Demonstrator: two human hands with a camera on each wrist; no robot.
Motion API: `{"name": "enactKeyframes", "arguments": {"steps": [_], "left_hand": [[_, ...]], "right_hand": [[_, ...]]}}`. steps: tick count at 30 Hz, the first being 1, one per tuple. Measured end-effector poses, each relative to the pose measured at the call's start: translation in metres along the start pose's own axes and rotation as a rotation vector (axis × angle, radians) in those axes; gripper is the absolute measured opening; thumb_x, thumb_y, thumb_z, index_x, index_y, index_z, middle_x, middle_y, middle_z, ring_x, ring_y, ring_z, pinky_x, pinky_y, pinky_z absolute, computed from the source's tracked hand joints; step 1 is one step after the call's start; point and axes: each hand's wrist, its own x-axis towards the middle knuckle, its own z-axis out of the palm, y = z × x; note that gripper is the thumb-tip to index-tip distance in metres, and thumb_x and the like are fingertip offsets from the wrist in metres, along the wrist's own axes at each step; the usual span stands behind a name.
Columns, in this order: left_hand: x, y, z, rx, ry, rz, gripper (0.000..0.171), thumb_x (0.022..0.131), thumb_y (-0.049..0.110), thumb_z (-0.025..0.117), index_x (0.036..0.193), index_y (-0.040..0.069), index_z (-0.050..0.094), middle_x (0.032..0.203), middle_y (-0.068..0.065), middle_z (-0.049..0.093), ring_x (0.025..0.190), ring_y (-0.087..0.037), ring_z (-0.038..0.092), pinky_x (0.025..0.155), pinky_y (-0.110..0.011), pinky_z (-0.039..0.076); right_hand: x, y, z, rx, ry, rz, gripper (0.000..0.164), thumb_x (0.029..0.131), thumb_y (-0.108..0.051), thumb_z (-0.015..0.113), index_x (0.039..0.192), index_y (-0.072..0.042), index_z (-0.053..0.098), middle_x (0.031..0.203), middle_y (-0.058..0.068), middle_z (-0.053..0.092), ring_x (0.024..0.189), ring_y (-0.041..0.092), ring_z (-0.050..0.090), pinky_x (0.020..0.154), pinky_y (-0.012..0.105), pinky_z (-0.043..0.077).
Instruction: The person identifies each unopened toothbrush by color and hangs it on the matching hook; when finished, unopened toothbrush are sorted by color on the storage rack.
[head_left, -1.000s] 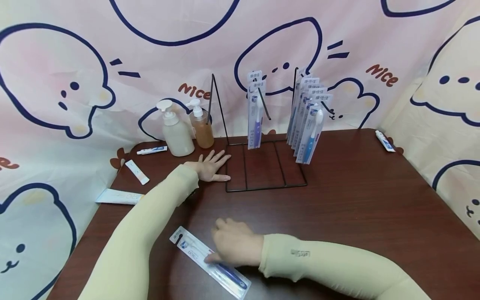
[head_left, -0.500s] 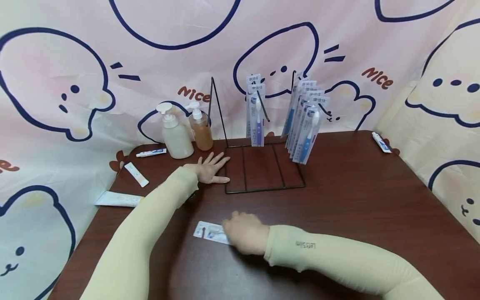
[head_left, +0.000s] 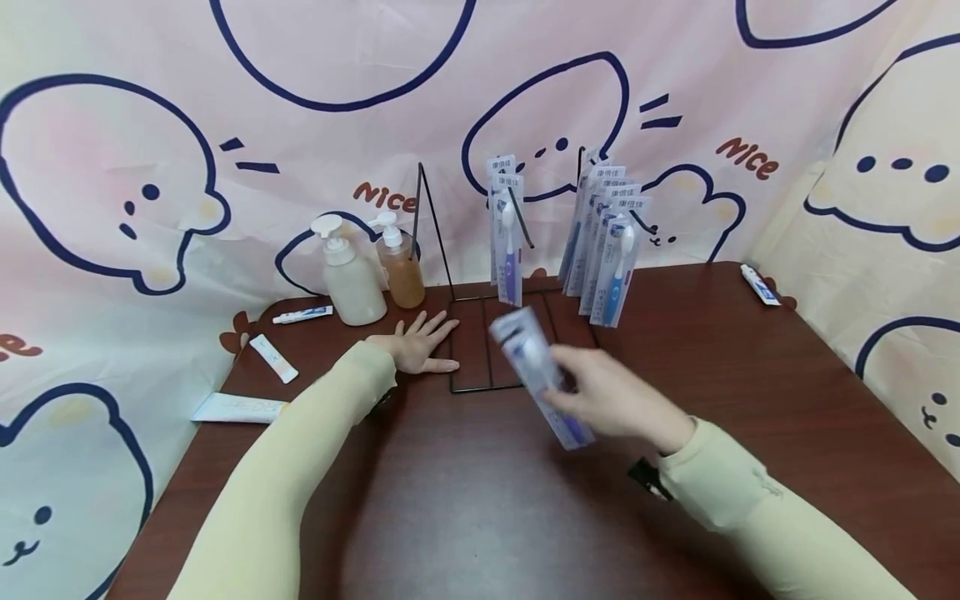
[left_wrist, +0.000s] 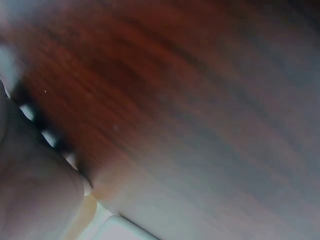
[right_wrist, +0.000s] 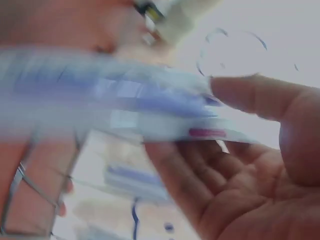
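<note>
My right hand [head_left: 611,392] pinches a packaged toothbrush [head_left: 536,371] between thumb and fingers, tilted and raised over the front of a black wire rack [head_left: 491,354]. In the right wrist view the same pack [right_wrist: 115,105] is blurred, its purple handle showing through the plastic. With fingers spread flat, my left hand [head_left: 420,343] rests on the table by the rack's left side, fingertips at its frame. Two purple toothbrush packs [head_left: 510,258] hang on the rack's middle hook. Several blue ones [head_left: 617,271] hang on the right hook, and the left hook [head_left: 416,208] carries none.
Two pump bottles, one white [head_left: 354,287] and one amber [head_left: 405,275], stand behind my left hand. Toothpaste tubes [head_left: 238,408] lie along the table's left edge. Another small tube [head_left: 759,285] lies at the far right corner. A patterned cloth [head_left: 337,50] covers the wall behind.
My right hand has lifted the toothbrush pack off the table and carried it up, forward and to the right towards the rack. The left hand has stayed in place.
</note>
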Motion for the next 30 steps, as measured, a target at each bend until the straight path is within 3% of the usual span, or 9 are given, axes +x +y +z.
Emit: {"name": "enactKeyframes", "arguments": {"steps": [3,8,15,22,30], "left_hand": [[0.000,-0.001,0.001,0.003,0.014,-0.004,0.090,0.081,0.075,0.034,0.148,0.027,-0.003,0.153,-0.003,-0.010,0.137,-0.035,-0.007,0.101,-0.063,0.003],[-0.001,-0.001,0.003,0.013,0.011,-0.010,0.090,0.081,0.075,0.033,0.148,0.028,-0.004,0.153,-0.003,-0.010,0.137,-0.035,-0.007,0.101,-0.064,0.003],[-0.003,0.002,0.001,0.015,0.016,-0.011,0.090,0.080,0.075,0.033,0.148,0.029,-0.003,0.153,-0.002,-0.010,0.137,-0.035,-0.005,0.101,-0.063,0.004],[0.000,0.001,-0.002,0.021,0.019,-0.012,0.090,0.080,0.075,0.034,0.148,0.030,-0.003,0.153,-0.002,-0.010,0.137,-0.034,-0.006,0.101,-0.063,0.003],[0.002,-0.002,0.001,0.012,-0.005,-0.018,0.091,0.079,0.077,0.033,0.147,0.032,-0.006,0.153,0.000,-0.013,0.137,-0.033,-0.008,0.101,-0.063,0.003]], "right_hand": [[0.001,-0.001,-0.022,0.105,0.100,-0.001,0.035,0.088,-0.021,0.064,0.121,-0.018,0.053,0.106,0.002,0.062,0.087,0.014,0.062,0.070,0.035,0.052],[0.010,-0.006,-0.037,0.152,0.175,-0.003,0.052,0.087,-0.025,0.064,0.135,-0.019,0.043,0.125,0.005,0.053,0.097,0.020,0.059,0.077,0.044,0.050],[0.030,-0.013,-0.036,0.177,0.160,0.027,0.050,0.088,-0.026,0.062,0.134,-0.020,0.043,0.119,0.002,0.056,0.095,0.018,0.060,0.077,0.045,0.050],[0.048,-0.008,-0.037,0.152,0.166,0.037,0.051,0.092,-0.025,0.057,0.138,-0.016,0.039,0.128,0.005,0.051,0.106,0.019,0.055,0.084,0.043,0.047],[0.093,0.004,-0.039,0.170,0.166,0.117,0.050,0.092,-0.026,0.057,0.138,-0.015,0.040,0.128,0.006,0.052,0.106,0.019,0.055,0.084,0.041,0.046]]}}
